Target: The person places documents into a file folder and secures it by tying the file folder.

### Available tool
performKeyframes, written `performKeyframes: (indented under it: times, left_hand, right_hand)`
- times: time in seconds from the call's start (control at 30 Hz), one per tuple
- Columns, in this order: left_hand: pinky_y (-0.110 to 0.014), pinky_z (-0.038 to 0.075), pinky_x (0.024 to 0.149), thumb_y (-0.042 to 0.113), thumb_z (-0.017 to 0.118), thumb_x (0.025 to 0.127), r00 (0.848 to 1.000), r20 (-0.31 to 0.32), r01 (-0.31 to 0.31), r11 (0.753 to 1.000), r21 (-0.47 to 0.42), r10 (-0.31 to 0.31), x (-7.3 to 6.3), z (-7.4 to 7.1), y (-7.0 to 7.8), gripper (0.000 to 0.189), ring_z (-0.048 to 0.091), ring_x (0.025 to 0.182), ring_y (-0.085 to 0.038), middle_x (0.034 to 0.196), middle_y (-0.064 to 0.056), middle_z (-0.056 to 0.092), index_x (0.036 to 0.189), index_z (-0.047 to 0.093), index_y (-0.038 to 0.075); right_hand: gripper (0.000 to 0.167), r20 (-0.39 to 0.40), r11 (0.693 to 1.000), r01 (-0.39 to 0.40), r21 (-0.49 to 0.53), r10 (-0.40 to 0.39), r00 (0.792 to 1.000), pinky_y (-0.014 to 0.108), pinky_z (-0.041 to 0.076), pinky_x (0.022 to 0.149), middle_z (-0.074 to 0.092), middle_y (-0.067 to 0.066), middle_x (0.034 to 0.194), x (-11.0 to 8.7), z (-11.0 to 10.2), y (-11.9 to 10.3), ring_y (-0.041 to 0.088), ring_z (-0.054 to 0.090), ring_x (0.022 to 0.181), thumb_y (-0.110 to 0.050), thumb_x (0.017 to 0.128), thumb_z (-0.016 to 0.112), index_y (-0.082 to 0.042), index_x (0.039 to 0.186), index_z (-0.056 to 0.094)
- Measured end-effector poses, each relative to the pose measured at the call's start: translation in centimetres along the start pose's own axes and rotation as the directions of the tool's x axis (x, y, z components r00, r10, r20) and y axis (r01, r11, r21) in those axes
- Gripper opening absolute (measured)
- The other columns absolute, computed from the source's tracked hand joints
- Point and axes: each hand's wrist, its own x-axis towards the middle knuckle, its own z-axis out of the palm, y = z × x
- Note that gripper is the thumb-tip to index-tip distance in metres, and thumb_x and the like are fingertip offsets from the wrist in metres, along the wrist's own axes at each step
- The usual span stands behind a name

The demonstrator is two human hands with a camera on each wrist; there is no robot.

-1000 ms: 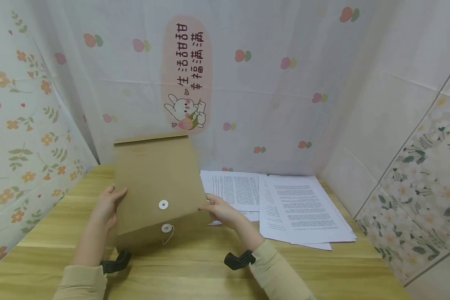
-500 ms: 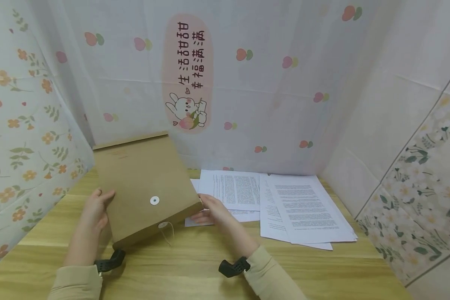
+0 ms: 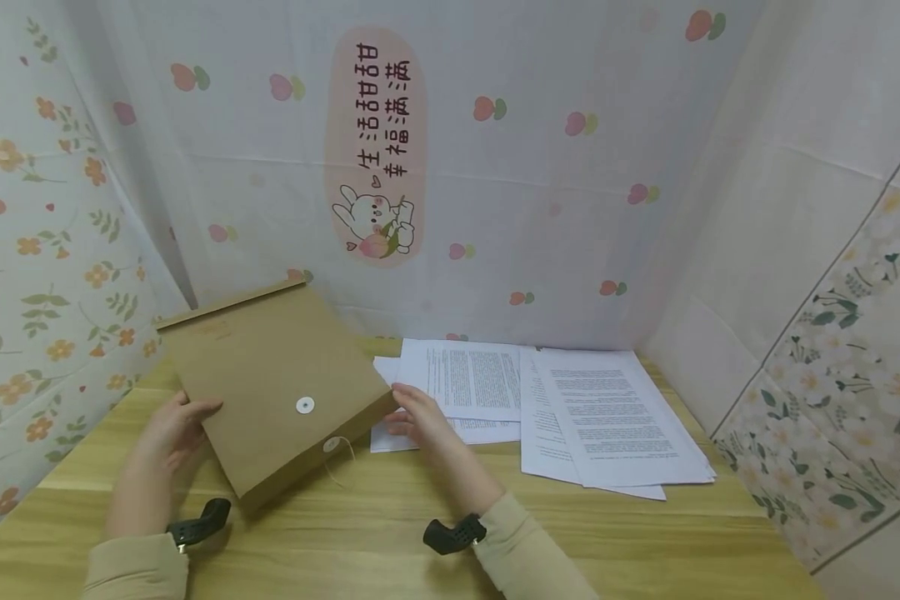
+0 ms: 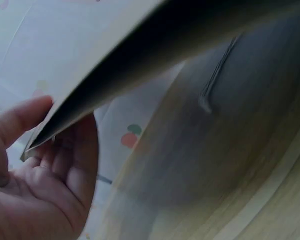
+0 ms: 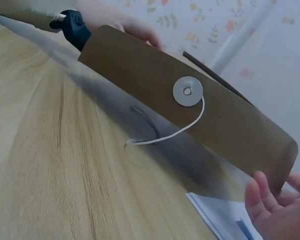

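While my left hand (image 3: 172,429) pinches the folder (image 3: 270,367), tilted at my ten o'clock, my right hand (image 3: 426,417) touches its three-o'clock corner, pinch unclear. Likely angling step; next wants even support.

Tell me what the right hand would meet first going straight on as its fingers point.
The right hand would likely first meet the flat, brown rectangular cardboard folder, at its nearest corner; whether they already touch is unclear.

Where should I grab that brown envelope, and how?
Probably hold the brown envelope by its left and right edges, one hand from each side: it's broad and tilted, and its string dangles at the near end. The left hand pinches one edge.
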Motion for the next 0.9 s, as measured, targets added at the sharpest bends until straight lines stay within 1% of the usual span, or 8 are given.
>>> performKeyframes:
  times: [0.1,0.17,0.3,0.4,0.53,0.63,0.77,0.9]
  left_hand:
    - [-0.021,0.05,0.076,-0.004,0.054,0.093,0.996,-0.045,0.076,0.989,0.126,-0.071,-0.2,-0.4,0.1,0.022,0.062,0.087,-0.006,0.093,0.01,0.065,0.097,0.061,0.017]
    - [-0.02,0.051,0.076,0.002,0.058,0.093,0.99,-0.073,0.138,0.961,0.239,-0.124,-0.3,-0.6,0.1,0.014,0.062,0.085,-0.005,0.091,0.012,0.065,0.099,0.059,0.014]
    - [-0.022,0.053,0.074,0.008,0.065,0.091,0.967,-0.119,0.255,0.9,0.354,-0.227,-0.6,-0.9,0.3,0.013,0.065,0.081,-0.006,0.087,0.01,0.067,0.101,0.057,0.01]
    - [-0.024,0.054,0.072,0.013,0.067,0.09,0.946,-0.171,0.322,0.849,0.419,-0.274,-0.9,-1.0,0.6,0.015,0.065,0.076,-0.006,0.083,0.008,0.067,0.098,0.056,0.006]
    - [-0.023,0.054,0.066,0.021,0.068,0.089,0.93,-0.23,0.367,0.753,0.546,-0.286,-1.2,-1.2,1.1,0.037,0.063,0.069,-0.007,0.077,0.006,0.062,0.104,0.048,-0.006]
    - [-0.022,0.054,0.062,0.021,0.067,0.09,0.923,-0.249,0.384,0.734,0.56,-0.293,-1.2,-1.2,1.2,0.043,0.063,0.063,-0.009,0.071,0.002,0.062,0.106,0.043,-0.01]
    - [-0.02,0.053,0.059,0.02,0.067,0.09,0.914,-0.263,0.406,0.734,0.544,-0.31,-1.4,-1.2,1.0,0.054,0.063,0.06,-0.009,0.067,0.0,0.063,0.115,0.037,-0.019]
    - [-0.019,0.052,0.056,0.023,0.066,0.09,0.907,-0.279,0.421,0.684,0.596,-0.315,-1.6,-1.3,0.9,0.058,0.062,0.057,-0.008,0.065,-0.003,0.065,0.115,0.038,-0.021]
  right_hand:
    - [0.053,-0.04,1.0,-0.008,-0.029,0.007,0.999,0.032,0.047,0.082,0.054,0.014,0.12,0.3,0.0,0.3,0.022,0.053,0.095,-0.023,0.099,0.049,0.006,0.141,0.037]
    - [0.053,-0.06,0.999,-0.009,-0.046,0.006,0.998,0.032,0.046,0.08,0.056,0.01,0.116,0.5,0.0,0.5,0.019,0.053,0.093,-0.023,0.098,0.051,0.006,0.141,0.039]
    - [0.051,-0.069,0.998,-0.005,-0.067,0.001,0.998,0.035,0.047,0.084,0.057,0.01,0.119,0.5,0.1,0.5,0.021,0.055,0.097,-0.022,0.098,0.052,0.006,0.139,0.042]
    - [0.049,-0.063,0.998,-0.007,-0.062,0.003,0.998,0.04,0.046,0.09,0.057,0.012,0.121,0.5,0.2,0.4,0.023,0.055,0.101,-0.021,0.097,0.052,0.007,0.137,0.044]
    - [0.05,-0.068,1.0,-0.001,-0.028,-0.001,0.998,0.042,0.044,0.095,0.056,0.016,0.123,0.9,0.5,1.0,0.023,0.055,0.102,-0.017,0.095,0.055,0.008,0.136,0.043]
    - [0.053,-0.065,1.0,0.007,-0.018,-0.008,0.998,0.042,0.043,0.098,0.051,0.021,0.13,1.1,0.7,1.3,0.028,0.055,0.108,-0.014,0.094,0.055,0.01,0.139,0.038]
    - [0.058,-0.054,1.0,0.002,-0.008,-0.003,0.999,0.042,0.04,0.101,0.039,0.026,0.142,1.3,1.0,1.7,0.036,0.046,0.123,-0.012,0.094,0.055,0.008,0.143,0.032]
    - [0.062,-0.041,1.0,0.018,-0.012,-0.019,0.999,0.043,0.037,0.104,0.027,0.027,0.149,1.6,1.2,2.1,0.038,0.036,0.132,-0.009,0.092,0.055,0.006,0.146,0.028]
